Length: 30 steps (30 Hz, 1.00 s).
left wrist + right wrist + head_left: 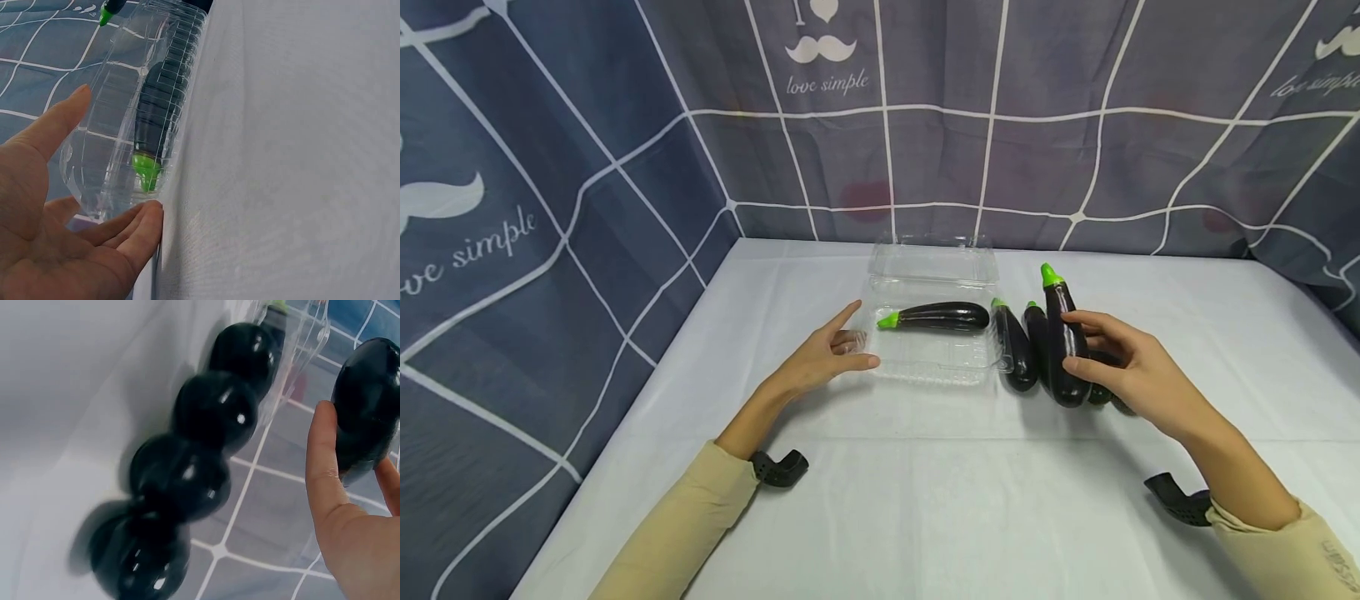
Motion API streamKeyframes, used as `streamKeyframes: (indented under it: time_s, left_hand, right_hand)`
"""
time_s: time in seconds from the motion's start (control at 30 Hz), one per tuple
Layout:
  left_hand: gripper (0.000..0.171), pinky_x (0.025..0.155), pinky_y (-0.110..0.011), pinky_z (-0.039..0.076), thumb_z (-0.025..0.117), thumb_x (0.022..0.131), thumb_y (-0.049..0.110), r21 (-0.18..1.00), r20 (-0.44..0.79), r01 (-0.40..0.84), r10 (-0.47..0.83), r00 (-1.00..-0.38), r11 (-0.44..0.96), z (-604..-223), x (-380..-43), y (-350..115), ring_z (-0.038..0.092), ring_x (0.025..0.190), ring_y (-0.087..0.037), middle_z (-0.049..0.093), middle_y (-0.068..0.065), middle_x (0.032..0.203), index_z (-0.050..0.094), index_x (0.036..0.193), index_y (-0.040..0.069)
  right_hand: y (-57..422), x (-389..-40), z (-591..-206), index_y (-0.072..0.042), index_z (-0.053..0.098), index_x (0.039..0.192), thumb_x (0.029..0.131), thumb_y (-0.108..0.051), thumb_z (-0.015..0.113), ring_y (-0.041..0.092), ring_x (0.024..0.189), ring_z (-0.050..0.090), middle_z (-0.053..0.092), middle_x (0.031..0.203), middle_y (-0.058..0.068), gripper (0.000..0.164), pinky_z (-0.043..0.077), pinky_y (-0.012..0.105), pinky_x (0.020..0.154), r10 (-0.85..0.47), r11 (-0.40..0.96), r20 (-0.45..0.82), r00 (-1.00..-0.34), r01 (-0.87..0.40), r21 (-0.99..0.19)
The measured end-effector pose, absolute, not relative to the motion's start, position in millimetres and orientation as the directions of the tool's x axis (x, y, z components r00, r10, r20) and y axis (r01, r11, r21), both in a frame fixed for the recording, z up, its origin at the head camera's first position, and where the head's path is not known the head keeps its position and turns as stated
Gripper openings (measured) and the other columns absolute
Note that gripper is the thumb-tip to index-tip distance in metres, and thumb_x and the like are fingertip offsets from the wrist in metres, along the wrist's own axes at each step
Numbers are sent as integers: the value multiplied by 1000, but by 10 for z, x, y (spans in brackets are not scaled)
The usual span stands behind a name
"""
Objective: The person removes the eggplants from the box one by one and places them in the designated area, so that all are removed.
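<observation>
My right hand (1131, 367) holds a dark eggplant (1066, 337) with a green stem between thumb and fingers, raised above the table. The same eggplant (369, 406) hangs beside the fingers in the right wrist view. A clear plastic clamshell container (928, 354) stands with its lid folded back, and one eggplant (943, 317) lies crosswise inside it. At the container's left end is my left hand (820, 358), thumb and fingers spread. Its fingertips are close to the container wall in the left wrist view; contact cannot be made out for certain.
Several more eggplants (215, 412) lie in a row on the white-covered table (917, 500), right of the container. The nearest eggplant (1017, 348) lies against its right side. A dark grid-patterned curtain (940, 158) stands behind the table and along the left.
</observation>
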<state>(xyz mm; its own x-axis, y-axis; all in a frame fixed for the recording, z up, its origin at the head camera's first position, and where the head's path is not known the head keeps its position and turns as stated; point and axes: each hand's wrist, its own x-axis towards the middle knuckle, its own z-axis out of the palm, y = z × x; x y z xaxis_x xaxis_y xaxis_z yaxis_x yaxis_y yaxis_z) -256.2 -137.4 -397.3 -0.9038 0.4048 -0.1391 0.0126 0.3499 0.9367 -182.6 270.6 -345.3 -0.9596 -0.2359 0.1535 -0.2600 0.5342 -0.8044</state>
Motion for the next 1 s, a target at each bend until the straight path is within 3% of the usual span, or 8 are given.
streamKeyframes:
  time_s: [0.43, 0.77, 1.0]
  left_hand:
    - [102, 109, -52, 33, 81, 82, 36, 936, -138, 18, 415, -899, 351, -3965, -2566, -1382, 34, 140, -33, 34, -18, 152, 15, 159, 34]
    - [102, 109, -53, 33, 81, 82, 37, 934, -138, 20, 413, -900, 356, -3981, -2576, -1396, 34, 140, -33, 35, -17, 152, 14, 159, 35]
    - [101, 108, -54, 33, 81, 82, 37, 934, -139, 22, 419, -898, 356, -3975, -2580, -1389, 34, 140, -33, 35, -17, 152, 15, 159, 36]
  right_hand:
    - [3089, -1723, -3447, -25, 51, 145, 95, -22, 68, 3, 111, 49, 53, 131, -12, 52, 37, 15, 78, -138, 643, 105, -985, -170, -746]
    - [3267, -1703, -3527, -21, 51, 145, 96, -19, 68, 3, 110, 49, 55, 129, -14, 52, 34, 17, 78, -126, 650, 108, -986, -164, -742]
    - [3510, -1703, -3609, -21, 48, 148, 97, -19, 66, -3, 111, 45, 49, 131, -15, 54, 33, 12, 76, -96, 649, 111, -989, -147, -746]
